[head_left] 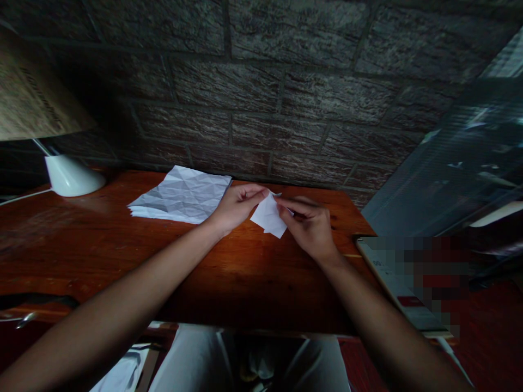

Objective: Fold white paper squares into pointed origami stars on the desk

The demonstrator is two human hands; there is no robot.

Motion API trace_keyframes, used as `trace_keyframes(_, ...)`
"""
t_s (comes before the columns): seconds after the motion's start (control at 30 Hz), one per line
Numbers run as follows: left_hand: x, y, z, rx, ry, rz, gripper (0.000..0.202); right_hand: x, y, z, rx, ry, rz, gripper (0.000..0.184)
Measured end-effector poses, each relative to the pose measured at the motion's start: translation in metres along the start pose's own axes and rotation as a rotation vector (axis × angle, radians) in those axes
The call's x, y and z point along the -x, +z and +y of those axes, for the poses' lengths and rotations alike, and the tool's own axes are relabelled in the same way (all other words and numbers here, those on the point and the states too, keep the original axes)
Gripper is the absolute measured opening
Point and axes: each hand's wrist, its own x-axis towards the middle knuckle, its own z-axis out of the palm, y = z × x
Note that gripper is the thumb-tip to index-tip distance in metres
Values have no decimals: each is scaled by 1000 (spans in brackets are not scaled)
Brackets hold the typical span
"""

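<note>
A small piece of folded white paper (pixel 269 216) is held just above the wooden desk, between my two hands. My left hand (pixel 241 204) pinches its upper left corner between thumb and forefinger. On the other side, my right hand (pixel 308 220) grips the paper's upper right edge with thumb and fingertips. Its fold lines are too faint to make out fully. Left of my left hand lies a stack of creased white sheets (pixel 183 190), the top one covered in a grid of triangular folds.
The wooden desk (pixel 229 283) backs onto a dark brick wall (pixel 253 81). A lamp with a white base (pixel 73 177) and woven shade (pixel 36 92) stands at the left. On the right edge sits a flat pale panel (pixel 384 267), partly blurred out. A black strap (pixel 36 299) lies at the front left.
</note>
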Motion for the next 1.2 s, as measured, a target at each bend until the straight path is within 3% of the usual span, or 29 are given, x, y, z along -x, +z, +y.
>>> trace_keyframes(0.23,-2,-2,-2,43,-32,35,27,-1,1,-4,-49,93,-85,26)
trace_keyframes(0.4,-2,-2,-2,20,-13,42,32,2,6,3,-180,220,-60,23)
trace_keyframes(0.83,-3,-3,-5,-35,62,78,38,-4,3,5,-366,324,-45,19)
trace_keyframes(1.2,0,0,-1,31,-27,34,29,-4,5,10,-402,436,-38,25)
